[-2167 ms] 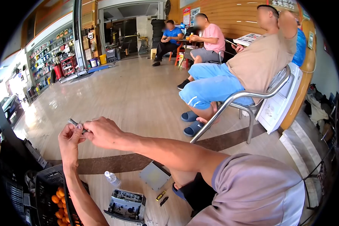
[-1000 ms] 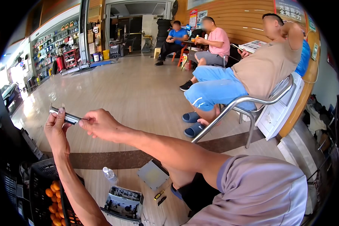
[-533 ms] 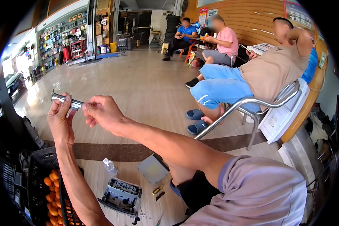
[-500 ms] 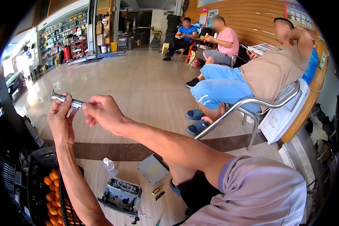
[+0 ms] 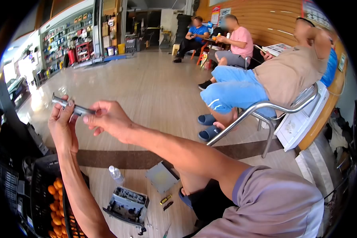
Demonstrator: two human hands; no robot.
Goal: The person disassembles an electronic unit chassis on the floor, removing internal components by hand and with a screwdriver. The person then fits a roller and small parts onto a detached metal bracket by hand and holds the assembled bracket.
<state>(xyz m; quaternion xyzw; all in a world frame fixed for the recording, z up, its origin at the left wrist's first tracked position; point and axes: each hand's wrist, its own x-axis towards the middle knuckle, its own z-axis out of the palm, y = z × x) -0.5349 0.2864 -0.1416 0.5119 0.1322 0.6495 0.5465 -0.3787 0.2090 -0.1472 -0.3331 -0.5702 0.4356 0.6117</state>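
Note:
A slim silver metal rod [image 5: 58, 100] with a flared left end is held up in front of me, tilted slightly down to the right. My left hand [image 5: 62, 129] pinches it near the middle between thumb and fingers. At the rod's right end, the thumb and fingers of my right hand [image 5: 110, 121] close on it. Below on the floor lies an opened grey device [image 5: 127, 205] with its inner parts showing. Beside it are a flat grey metal panel [image 5: 162, 177], a yellow-and-black screwdriver [image 5: 166, 199] and a small dark tool [image 5: 168, 206].
A clear plastic bottle [image 5: 115, 173] stands behind the device. At my left is a black crate [image 5: 41, 170] of oranges [image 5: 56, 210]. A person in a tan shirt [image 5: 287, 71] reclines on a metal-armed chair [image 5: 261, 106] to my right; two more people sit farther back.
The rod's right end has dipped, so it slopes more. Both hands shift slightly, still gripping it. My view has turned a little.

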